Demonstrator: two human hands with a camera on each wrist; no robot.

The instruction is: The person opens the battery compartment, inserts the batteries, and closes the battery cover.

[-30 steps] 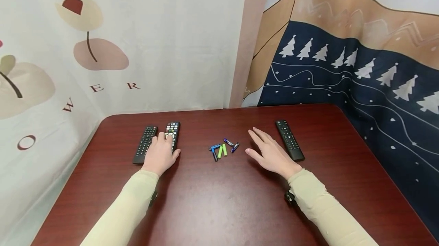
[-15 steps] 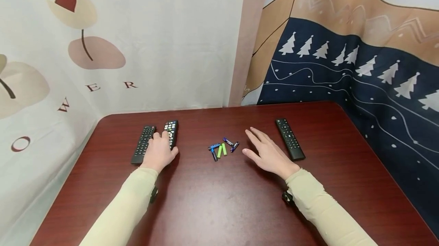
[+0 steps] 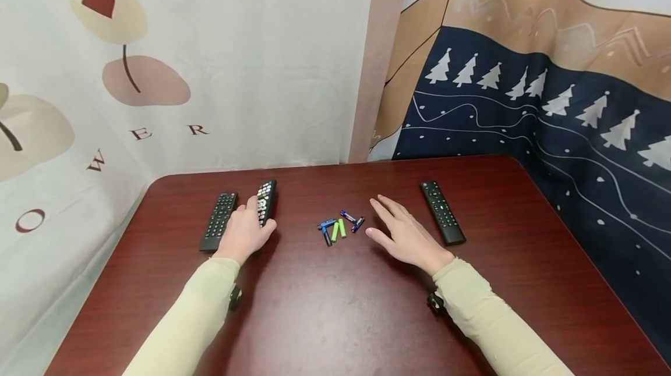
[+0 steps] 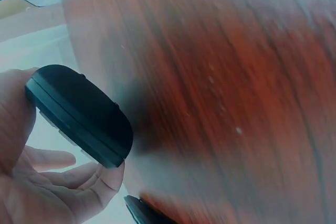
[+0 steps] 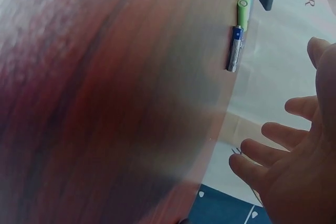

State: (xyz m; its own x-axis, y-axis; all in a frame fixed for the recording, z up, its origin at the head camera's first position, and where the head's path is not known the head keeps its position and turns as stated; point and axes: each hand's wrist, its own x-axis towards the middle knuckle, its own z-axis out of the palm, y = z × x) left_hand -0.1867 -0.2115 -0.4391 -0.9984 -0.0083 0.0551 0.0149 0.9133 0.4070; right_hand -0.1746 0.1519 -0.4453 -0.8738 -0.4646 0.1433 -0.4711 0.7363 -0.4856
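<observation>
Sleeves (image 3: 189,318), pale green, are seen nearest, off the near left and near right of the battery cluster (image 3: 334,232). Black wrist devices (image 3: 235,297) are worn at the cuffs.

Left hand (image 3: 243,235), left of the cluster: held remote (image 3: 266,192) is gripped between thumb and curled fingers. It looks lifted. Right hand (image 3: 411,238), just right of the cluster: fingers straight and spread, shadow cast below.

Cluster: six loose cells counted in head view, two green, the rest blue or purple-blue, lying at mixed angles.

Left remote (image 3: 219,222) is laid flat left of the cluster, past the left hand, keys up. Right remote (image 3: 442,213) is laid flat right of the cluster, past the right hand, keys up.

View differences: pale keys of the held remote are shown in head view; in left wrist view its smooth black end shell and the finger wrap are shown instead. Spread of the right fingers is confirmed side-on in right wrist view, where the cells are overlapped in a row and can't all be counted.

Table (image 3: 335,318): dark red-brown wood grain, glossy, glare on the near side of the cluster. Beyond the cluster, the room is closed off by a white curtain (image 3: 272,61) with flower print and letters, left, and a tan-and-navy curtain (image 3: 482,114) with white trees, right.
</observation>
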